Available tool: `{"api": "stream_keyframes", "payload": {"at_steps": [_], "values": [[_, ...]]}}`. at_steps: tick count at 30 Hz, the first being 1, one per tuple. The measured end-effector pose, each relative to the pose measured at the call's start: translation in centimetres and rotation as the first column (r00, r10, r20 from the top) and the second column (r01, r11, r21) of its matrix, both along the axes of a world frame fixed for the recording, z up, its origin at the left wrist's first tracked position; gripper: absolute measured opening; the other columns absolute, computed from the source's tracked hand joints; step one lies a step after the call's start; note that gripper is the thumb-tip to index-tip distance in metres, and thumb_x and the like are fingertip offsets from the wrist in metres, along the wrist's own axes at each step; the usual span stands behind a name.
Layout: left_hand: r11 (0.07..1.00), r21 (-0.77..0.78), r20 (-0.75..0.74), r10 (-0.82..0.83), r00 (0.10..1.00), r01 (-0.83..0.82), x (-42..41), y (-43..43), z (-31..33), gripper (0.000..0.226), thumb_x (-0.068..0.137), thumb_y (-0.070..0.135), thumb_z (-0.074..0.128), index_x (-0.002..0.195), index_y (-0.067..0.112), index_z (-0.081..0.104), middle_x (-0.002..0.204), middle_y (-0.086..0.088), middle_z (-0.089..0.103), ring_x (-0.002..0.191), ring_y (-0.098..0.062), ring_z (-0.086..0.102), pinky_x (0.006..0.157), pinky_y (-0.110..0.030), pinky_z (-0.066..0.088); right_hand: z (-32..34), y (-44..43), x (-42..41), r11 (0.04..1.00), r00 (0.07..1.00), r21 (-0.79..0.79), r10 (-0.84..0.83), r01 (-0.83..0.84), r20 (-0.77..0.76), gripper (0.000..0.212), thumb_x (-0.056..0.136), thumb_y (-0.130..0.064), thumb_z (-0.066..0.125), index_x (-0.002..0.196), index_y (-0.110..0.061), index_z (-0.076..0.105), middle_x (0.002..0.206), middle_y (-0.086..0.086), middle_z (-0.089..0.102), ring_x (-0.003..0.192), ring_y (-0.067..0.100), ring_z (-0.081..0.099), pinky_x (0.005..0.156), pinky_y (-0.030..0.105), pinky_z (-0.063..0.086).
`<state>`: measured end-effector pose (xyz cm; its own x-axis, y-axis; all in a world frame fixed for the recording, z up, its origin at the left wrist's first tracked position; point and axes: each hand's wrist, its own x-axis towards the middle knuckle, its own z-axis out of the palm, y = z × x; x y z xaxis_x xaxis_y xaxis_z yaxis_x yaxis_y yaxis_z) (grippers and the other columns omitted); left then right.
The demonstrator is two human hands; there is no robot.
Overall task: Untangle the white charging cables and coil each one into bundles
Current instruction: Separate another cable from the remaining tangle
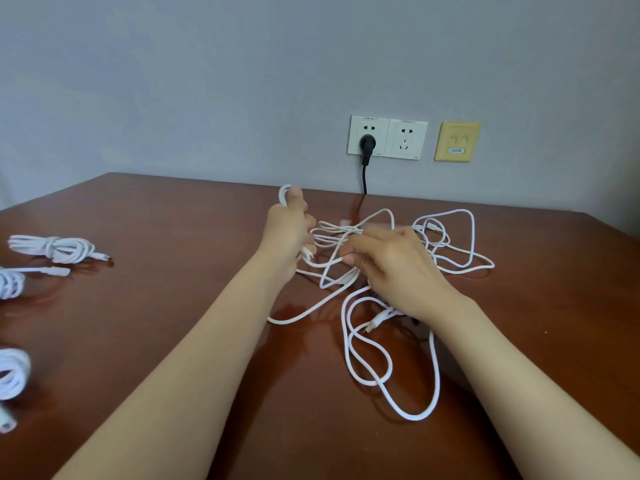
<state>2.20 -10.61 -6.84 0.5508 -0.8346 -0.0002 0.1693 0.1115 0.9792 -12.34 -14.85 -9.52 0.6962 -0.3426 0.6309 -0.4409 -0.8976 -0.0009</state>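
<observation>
- Our left hand grips a small coil; our right hand pinches, we think, the tangled cables.
- They spread from 12 to 5 o'clock of our right hand, which is nearer.

Brown table bears tangled cables and coiled bundles.

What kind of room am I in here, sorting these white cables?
Likely a home or office room: a brown wooden table against the wall, a double wall socket with a black plug, and a yellowish data jack plate beside it.
</observation>
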Motion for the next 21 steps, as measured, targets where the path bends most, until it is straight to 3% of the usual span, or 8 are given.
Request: {"api": "stream_keyframes", "payload": {"at_steps": [3, 11, 14, 17, 21], "values": [[0.998, 0.066, 0.201, -0.010, 0.980, -0.003, -0.3, -0.2, -0.5, 0.038, 0.101, 0.042, 0.029, 0.078, 0.016, 0.045, 0.058, 0.002, 0.037, 0.034, -0.007, 0.030, 0.037, -0.018, 0.028, 0.1, 0.3, 0.2, 0.999, 1.000, -0.035, 0.028, -0.028, 0.003, 0.018, 0.087, -0.023, 0.049, 0.082, -0.018, 0.066, 0.072, -0.005, 0.058, 0.066, 0.026, 0.060, 0.070, 0.031, 0.033], [0.995, 0.097, 0.511, -0.066, 0.857, 0.018, -1.6, -0.2, -1.2, 0.048, 0.102, 0.039, 0.027, 0.066, 0.014, 0.045, 0.064, -0.001, 0.047, 0.062, -0.018, 0.044, 0.071, -0.030, 0.035, 0.1, 0.7, 0.8, 0.990, 0.986, 0.039, 0.132, -0.137, 0.096, 0.029, 0.090, -0.031, 0.044, 0.083, -0.014, 0.066, 0.070, 0.002, 0.056, 0.062, 0.026, 0.055, 0.057, 0.036, 0.045], [0.992, 0.100, 0.521, -0.113, 0.846, 0.071, -1.7, -0.1, -1.3, 0.046, 0.102, 0.041, 0.026, 0.073, 0.011, 0.047, 0.065, -0.006, 0.048, 0.063, -0.021, 0.047, 0.069, -0.033, 0.040, 0.2, 0.7, 0.5, 0.991, 0.990, 0.077, 0.099, -0.107, 0.105, 0.019, 0.091, -0.027, 0.049, 0.085, -0.014, 0.063, 0.071, -0.003, 0.062, 0.064, 0.019, 0.056, 0.058, 0.029, 0.039], [0.994, 0.099, 0.592, -0.104, 0.799, 0.055, -1.9, 0.0, -1.3, 0.045, 0.101, 0.043, 0.026, 0.071, 0.017, 0.048, 0.060, -0.001, 0.052, 0.057, -0.021, 0.053, 0.066, -0.033, 0.046, 0.3, 1.0, 0.3, 0.996, 0.989, 0.078, 0.029, -0.040, 0.146, 0.013, 0.085, -0.023, 0.060, 0.086, -0.013, 0.051, 0.057, -0.010, 0.057, 0.049, 0.016, 0.044, 0.055, 0.014, 0.024], [0.994, 0.104, 0.731, -0.055, 0.680, -0.031, -2.1, 0.3, -1.0, 0.035, 0.101, 0.042, 0.025, 0.082, 0.023, 0.047, 0.064, 0.006, 0.052, 0.056, -0.006, 0.050, 0.053, -0.022, 0.033, 0.3, 1.3, 0.2, 1.000, 0.984, 0.002, 0.011, -0.012, 0.178, 0.023, 0.084, -0.036, 0.052, 0.079, -0.014, 0.046, 0.054, -0.014, 0.034, 0.042, 0.022, 0.033, 0.055, 0.024, 0.023]]}}
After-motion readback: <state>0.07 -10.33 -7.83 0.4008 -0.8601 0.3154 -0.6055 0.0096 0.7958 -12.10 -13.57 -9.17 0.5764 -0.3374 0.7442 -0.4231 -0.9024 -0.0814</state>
